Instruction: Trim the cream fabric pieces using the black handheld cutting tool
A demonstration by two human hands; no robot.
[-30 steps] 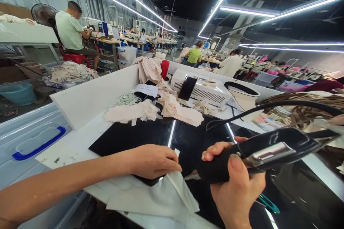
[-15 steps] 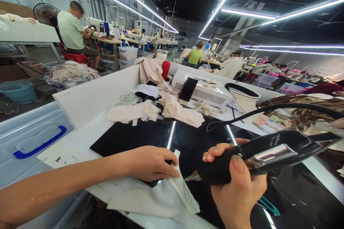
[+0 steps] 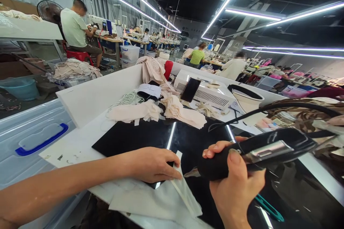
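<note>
Low in the frame, just right of centre, the right hand (image 3: pixel 236 189) is wrapping closed around the padded front of a black tool (image 3: pixel 258 154), thumb pressing on top and fingertips showing on the far side. The tool's long axis is running from the middle right of the frame, where its cord (image 3: pixel 268 109) is arching away toward the upper right, down and leftward to a pointed metal tip (image 3: pixel 191 173) at lower centre. That tip is pointing straight at the left hand (image 3: pixel 152 164), which is lying palm down at lower centre-left with its fingers curled, pressing a sheet of white fabric (image 3: pixel 161 196) against the glossy black worktop (image 3: pixel 193 139); whether those fingers are also pinching the cloth cannot be told. The fabric is spreading from under this hand toward the bottom edge of the frame, and a narrow folded strip of it is running diagonally down to the right, directly beneath the tip. So the cloth is lying left of and below the tool, the tip sitting near the left fingertips but apart from them, and the left hand is clearly the nearer one to the fabric. Behind, toward the middle of the frame, beige pieces (image 3: pixel 172 111), a phone (image 3: pixel 190 89) leaning on a white box (image 3: pixel 206 91), and teal scissors (image 3: pixel 268 209) at lower right are lying well apart from both hands.
</note>
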